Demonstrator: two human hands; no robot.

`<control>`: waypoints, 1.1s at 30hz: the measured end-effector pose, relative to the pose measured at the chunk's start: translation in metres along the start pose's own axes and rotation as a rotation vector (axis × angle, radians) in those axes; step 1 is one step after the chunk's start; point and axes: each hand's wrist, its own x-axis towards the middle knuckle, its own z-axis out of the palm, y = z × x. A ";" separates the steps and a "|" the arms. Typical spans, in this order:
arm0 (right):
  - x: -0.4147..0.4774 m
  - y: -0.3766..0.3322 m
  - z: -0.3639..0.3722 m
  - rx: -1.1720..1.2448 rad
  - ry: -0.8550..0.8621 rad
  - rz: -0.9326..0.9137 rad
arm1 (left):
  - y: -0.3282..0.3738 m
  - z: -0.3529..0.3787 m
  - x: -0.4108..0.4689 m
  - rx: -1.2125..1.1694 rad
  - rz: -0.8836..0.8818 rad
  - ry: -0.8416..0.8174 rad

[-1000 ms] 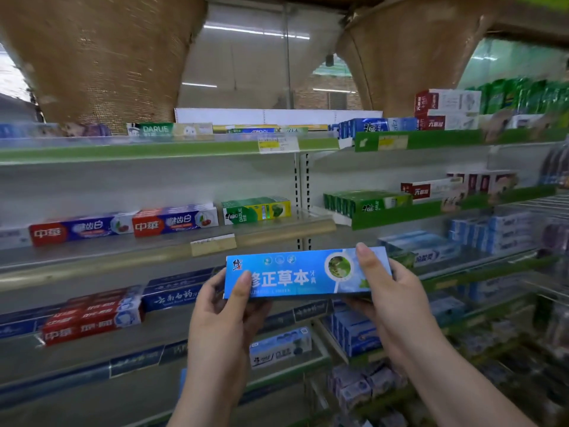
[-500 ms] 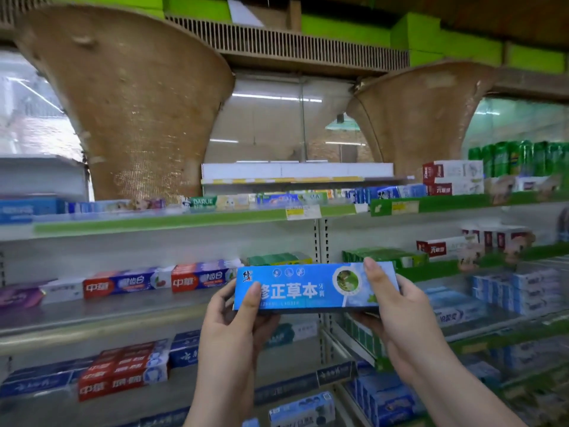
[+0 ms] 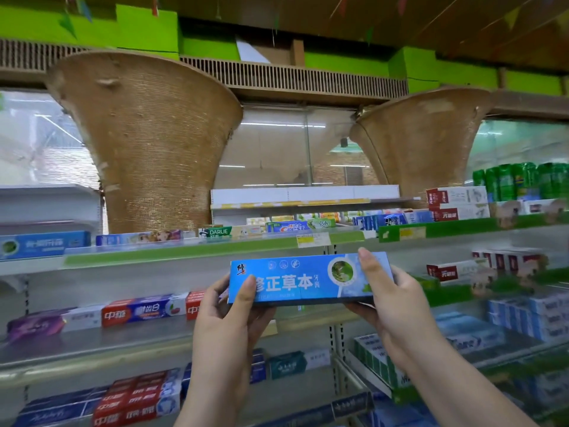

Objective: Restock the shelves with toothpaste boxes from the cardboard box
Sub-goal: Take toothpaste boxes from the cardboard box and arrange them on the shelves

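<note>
Now left hand (image 3: 228,328) and right hand (image 3: 397,306) fingers (image 3: 369,269) pinch the box (image 3: 295,282) at its 9 and 3 o'clock ends.

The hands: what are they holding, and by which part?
A blue toothpaste box: the left hand grips its left end, the right hand its right end.

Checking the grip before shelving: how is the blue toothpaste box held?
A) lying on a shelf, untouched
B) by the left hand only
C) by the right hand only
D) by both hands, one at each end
D: the left hand and the right hand each pinch one end of the blue toothpaste box.
</note>
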 end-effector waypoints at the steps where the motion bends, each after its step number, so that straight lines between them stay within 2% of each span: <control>1: 0.000 0.000 0.003 0.003 -0.005 -0.001 | 0.002 -0.002 0.000 -0.005 0.001 0.004; 8: -0.003 0.017 0.049 0.039 -0.087 0.048 | 0.033 -0.039 0.005 0.042 0.022 0.102; 21: -0.067 0.070 0.209 0.199 -0.407 0.235 | 0.146 -0.165 -0.029 0.209 0.224 0.408; 27: -0.093 0.078 0.264 0.254 -0.480 0.258 | 0.189 -0.205 -0.034 0.262 0.305 0.426; 33: -0.096 0.085 0.299 0.260 -0.516 0.274 | 0.209 -0.227 -0.021 0.316 0.309 0.418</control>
